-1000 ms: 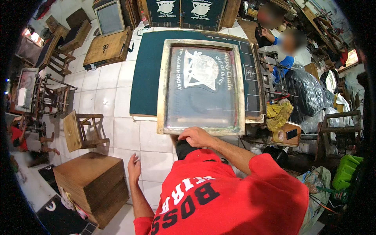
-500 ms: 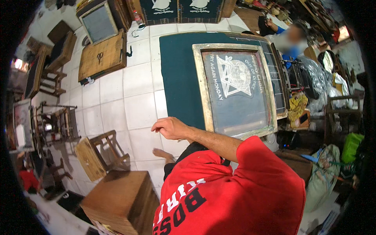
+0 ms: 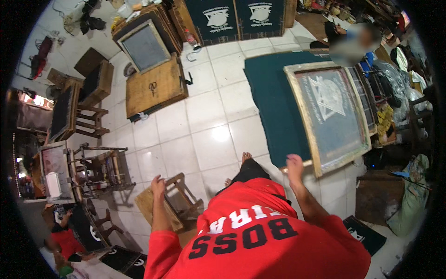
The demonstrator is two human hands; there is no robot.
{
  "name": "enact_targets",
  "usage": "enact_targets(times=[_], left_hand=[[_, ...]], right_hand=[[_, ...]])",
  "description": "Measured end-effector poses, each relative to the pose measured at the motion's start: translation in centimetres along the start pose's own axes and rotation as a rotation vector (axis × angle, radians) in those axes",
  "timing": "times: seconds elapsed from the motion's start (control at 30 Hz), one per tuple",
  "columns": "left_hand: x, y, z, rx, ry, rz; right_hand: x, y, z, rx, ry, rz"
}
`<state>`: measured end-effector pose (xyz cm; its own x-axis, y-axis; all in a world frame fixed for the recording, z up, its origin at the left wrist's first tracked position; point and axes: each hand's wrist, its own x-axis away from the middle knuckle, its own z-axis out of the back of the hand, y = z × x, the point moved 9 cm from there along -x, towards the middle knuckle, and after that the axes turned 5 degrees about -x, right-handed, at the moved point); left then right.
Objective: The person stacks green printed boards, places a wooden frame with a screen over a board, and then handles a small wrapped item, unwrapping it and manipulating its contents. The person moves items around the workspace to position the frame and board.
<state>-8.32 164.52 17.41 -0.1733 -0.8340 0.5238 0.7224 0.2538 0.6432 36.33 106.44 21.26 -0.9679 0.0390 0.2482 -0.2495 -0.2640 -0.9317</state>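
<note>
White floor tiles (image 3: 174,153) spread to the left of a wood-framed mesh screen (image 3: 337,128), which lies over dark green cloth (image 3: 278,111) and carries a pale design. A worker's right hand (image 3: 294,171) is just beside the screen's near left corner, its fingers too blurred to tell whether they are open or closed, while the left hand (image 3: 158,187), well left of the screen, has its fingers loosely spread and empty above a wooden stool (image 3: 151,204). Scissors (image 3: 152,87) lie on a wooden board (image 3: 167,88) farther left of the screen.
</note>
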Motion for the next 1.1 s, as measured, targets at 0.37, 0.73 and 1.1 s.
enact_targets(times=[0.37,0.73,1.1], left_hand=[[-1.9,34.7,-24.3,-0.119,-0.421,-0.629],[4.7,58.9,-53.3,-0.463,-0.656,-1.218],[8.2,63.3,-72.2,-1.021,-0.956,-1.271]], right_hand=[[0.6,2.9,3.6,-0.748,0.576,-0.39],[-1.7,7.8,4.9,-0.919,0.895,-0.541],[-0.5,6.8,4.9,-0.825,1.104,-0.598]])
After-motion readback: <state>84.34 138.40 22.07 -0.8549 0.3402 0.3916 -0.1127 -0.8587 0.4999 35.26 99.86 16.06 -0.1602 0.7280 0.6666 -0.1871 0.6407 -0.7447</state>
